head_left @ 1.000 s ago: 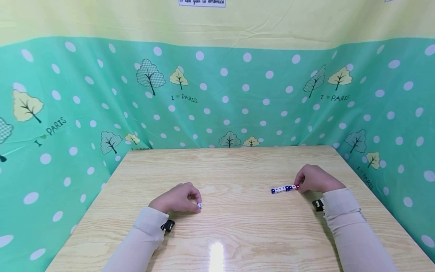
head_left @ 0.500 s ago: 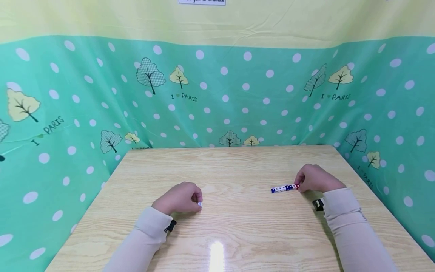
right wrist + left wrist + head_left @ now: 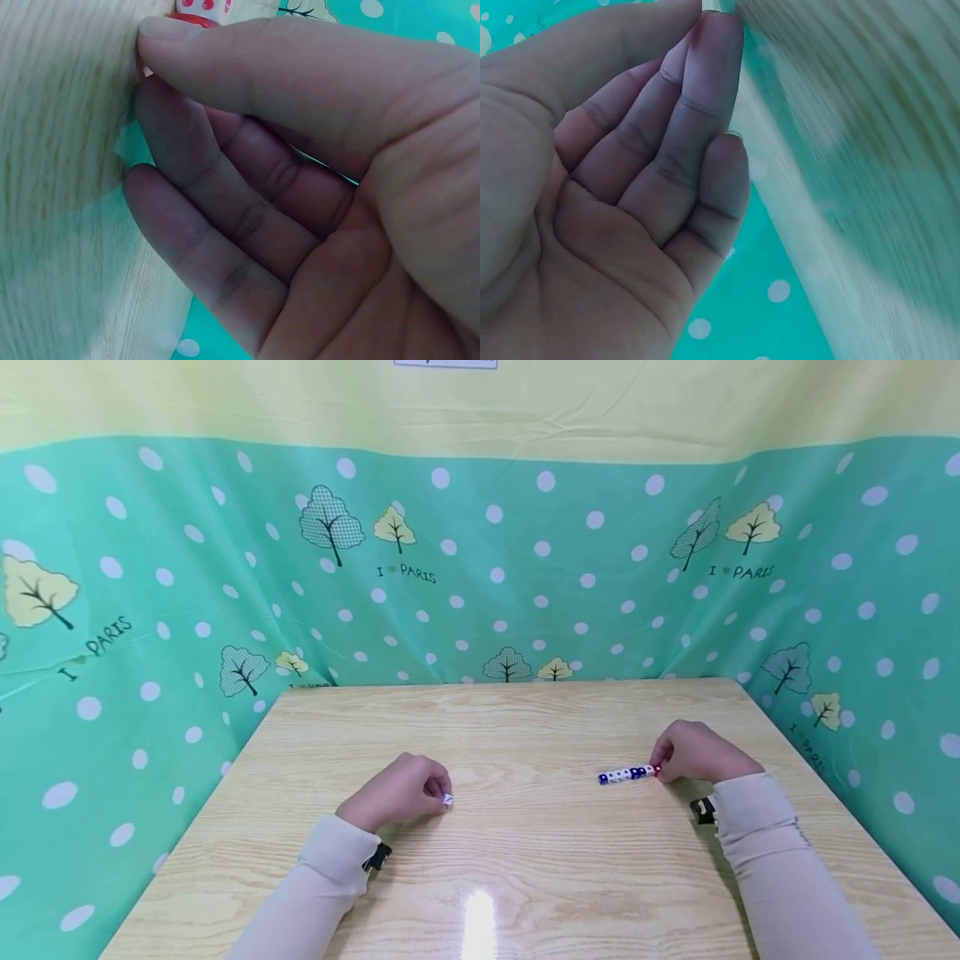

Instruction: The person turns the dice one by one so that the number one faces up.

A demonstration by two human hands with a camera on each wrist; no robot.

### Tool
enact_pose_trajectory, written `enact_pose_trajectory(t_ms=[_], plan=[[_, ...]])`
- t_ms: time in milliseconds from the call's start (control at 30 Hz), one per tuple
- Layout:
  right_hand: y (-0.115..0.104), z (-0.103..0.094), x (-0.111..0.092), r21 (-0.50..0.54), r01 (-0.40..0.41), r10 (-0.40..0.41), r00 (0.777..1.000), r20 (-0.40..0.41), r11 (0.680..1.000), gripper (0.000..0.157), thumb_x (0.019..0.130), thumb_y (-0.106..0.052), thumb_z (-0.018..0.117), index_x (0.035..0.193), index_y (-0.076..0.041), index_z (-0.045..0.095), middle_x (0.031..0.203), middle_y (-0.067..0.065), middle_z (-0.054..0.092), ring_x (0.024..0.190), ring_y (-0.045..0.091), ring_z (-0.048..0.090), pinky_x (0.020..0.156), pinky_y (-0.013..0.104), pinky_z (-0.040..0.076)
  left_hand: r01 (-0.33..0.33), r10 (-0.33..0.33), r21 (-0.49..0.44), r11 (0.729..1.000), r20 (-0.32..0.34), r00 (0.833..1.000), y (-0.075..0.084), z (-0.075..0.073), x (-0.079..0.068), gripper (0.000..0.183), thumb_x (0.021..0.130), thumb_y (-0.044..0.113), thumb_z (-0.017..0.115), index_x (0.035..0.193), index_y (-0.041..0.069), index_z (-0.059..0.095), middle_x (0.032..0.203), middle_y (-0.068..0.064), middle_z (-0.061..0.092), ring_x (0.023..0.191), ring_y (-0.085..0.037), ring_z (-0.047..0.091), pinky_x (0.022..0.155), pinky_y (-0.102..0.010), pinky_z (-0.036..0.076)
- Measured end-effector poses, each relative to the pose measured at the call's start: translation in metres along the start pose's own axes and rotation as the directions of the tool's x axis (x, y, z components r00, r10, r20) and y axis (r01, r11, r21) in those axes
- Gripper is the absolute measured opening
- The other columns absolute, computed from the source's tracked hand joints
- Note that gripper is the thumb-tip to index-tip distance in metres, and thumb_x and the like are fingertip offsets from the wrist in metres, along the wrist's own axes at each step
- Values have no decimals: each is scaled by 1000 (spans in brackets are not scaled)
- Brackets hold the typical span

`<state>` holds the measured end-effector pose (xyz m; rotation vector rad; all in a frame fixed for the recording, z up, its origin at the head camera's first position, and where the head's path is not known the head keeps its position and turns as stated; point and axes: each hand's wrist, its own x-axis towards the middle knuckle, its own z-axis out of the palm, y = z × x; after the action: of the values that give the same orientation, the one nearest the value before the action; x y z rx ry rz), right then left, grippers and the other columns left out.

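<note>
In the head view, my left hand [image 3: 397,791] pinches a small white die [image 3: 447,799] between thumb and fingers, low over the table's middle. The left wrist view has the thumb and fingertips meeting at its top edge, with the die out of sight there. To the right lies a straight row of blue and white dice [image 3: 624,775], touching side by side. A red die [image 3: 657,770] forms its right end, and my right hand [image 3: 697,753] pinches it. In the right wrist view, the red die [image 3: 193,19] shows only partly past the thumb, beside a white die with red pips [image 3: 201,6].
The dice and hands are on a light wood-grain table [image 3: 525,860]. A green dotted cloth [image 3: 510,577] with tree prints hangs behind the table and along both sides. Black wrist cameras [image 3: 377,857] sit under the cuffs. A bright reflection marks the table's front.
My left hand has shifted slightly right and away from me with the white die, which has turned a little. The right hand and the row stay in place. The head view has tilted slightly.
</note>
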<state>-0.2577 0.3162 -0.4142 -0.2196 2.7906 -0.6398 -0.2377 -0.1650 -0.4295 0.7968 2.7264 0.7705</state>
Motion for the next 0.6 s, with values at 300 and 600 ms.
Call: enact_pose_trajectory(t_ms=[300, 600], plan=[[-1, -1, 0, 7, -4, 4, 1000, 7, 1000, 14, 78, -1, 84, 87, -10, 78, 85, 2, 71, 76, 21, 57, 68, 34, 49, -22, 23, 33, 999, -4, 1000, -2, 3, 1, 8, 84, 20, 87, 88, 25, 81, 86, 11, 64, 79, -6, 59, 74, -28, 51], [4, -1, 3, 10, 11, -11, 1000, 10, 1000, 13, 77, -1, 84, 85, -11, 78, 84, 1, 72, 74, 20, 57, 67, 34, 48, -4, 3, 32, 999, 8, 1000, -7, 5, 3, 9, 84, 22, 87, 88, 26, 80, 88, 10, 63, 79, -8, 57, 74, -29, 49]])
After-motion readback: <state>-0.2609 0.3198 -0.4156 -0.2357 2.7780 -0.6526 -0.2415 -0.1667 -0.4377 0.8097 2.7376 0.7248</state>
